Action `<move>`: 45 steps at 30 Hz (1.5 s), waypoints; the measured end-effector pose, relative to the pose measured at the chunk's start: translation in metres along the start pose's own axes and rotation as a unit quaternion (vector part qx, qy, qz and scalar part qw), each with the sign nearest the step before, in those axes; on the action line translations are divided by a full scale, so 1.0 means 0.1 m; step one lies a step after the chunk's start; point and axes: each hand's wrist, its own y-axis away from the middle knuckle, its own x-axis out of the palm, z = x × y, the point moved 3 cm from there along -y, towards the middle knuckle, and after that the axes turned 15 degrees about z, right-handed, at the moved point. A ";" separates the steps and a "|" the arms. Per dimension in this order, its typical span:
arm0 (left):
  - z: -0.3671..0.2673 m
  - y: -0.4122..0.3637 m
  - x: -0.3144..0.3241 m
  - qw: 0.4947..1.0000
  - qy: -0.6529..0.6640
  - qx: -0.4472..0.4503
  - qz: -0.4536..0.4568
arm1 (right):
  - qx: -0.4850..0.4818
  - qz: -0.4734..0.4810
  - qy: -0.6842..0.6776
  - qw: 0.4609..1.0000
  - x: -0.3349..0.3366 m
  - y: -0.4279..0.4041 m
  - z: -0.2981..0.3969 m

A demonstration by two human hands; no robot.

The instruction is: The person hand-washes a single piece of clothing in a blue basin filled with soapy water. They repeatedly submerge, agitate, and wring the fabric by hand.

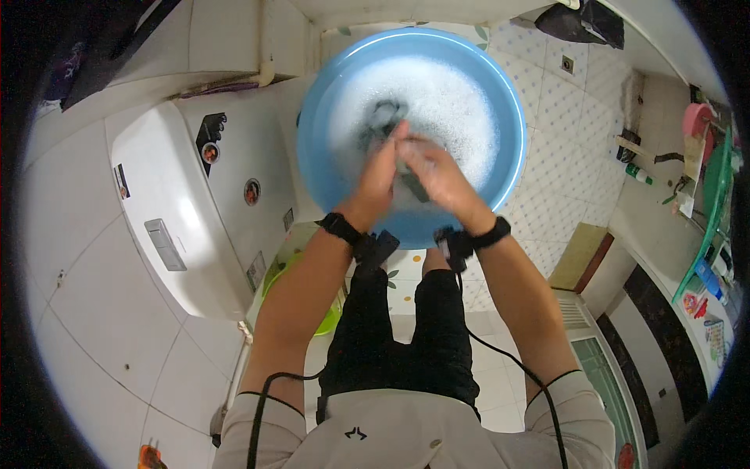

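Note:
A large light-blue plastic basin (512, 105) stands before me, with white suds (451, 94) over the water. A dark wet cloth (378, 120) lies partly under the foam, and a fold of it shows below my hands. My left hand (381, 173) and my right hand (436, 170) meet over the middle of the basin, palms turned towards each other, with the cloth between them. Both hands are blurred by motion, so the exact finger grip is hard to see. Each wrist wears a black strap with a small device.
To the left is a white toilet cistern (176, 205) with a grey flush button. A bright green tub (329, 321) is partly hidden behind my left arm. At right, a green-edged shelf (712, 205) carries toiletries. A black bag (580, 23) lies at the top right, near a floor drain (567, 64).

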 end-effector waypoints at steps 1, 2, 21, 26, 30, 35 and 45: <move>0.00 -0.05 -0.07 0.999 -0.013 0.007 0.041 | 0.001 0.008 0.041 0.999 0.04 0.09 0.04; 0.06 -0.08 -0.19 0.999 -0.047 -0.018 -0.006 | 0.017 0.024 -0.026 0.999 0.04 0.11 0.01; -0.47 0.44 -0.31 0.922 -0.349 0.113 -0.121 | -0.022 -0.183 0.291 0.939 -0.82 0.26 0.28; -0.44 0.34 -0.41 0.895 -0.420 0.124 -0.082 | -0.013 -0.155 0.223 0.962 -0.70 0.15 0.16; -0.34 0.33 -0.51 0.784 -0.594 0.114 -0.141 | -0.095 -0.136 0.296 0.941 -0.64 0.18 0.25; -0.45 0.43 -0.27 0.775 -0.577 0.225 -0.127 | -0.079 -0.197 0.194 0.958 -0.82 0.40 0.51; -1.07 0.86 0.21 0.900 -0.337 0.254 -0.109 | 0.017 -0.027 -0.096 0.995 -1.10 0.80 1.05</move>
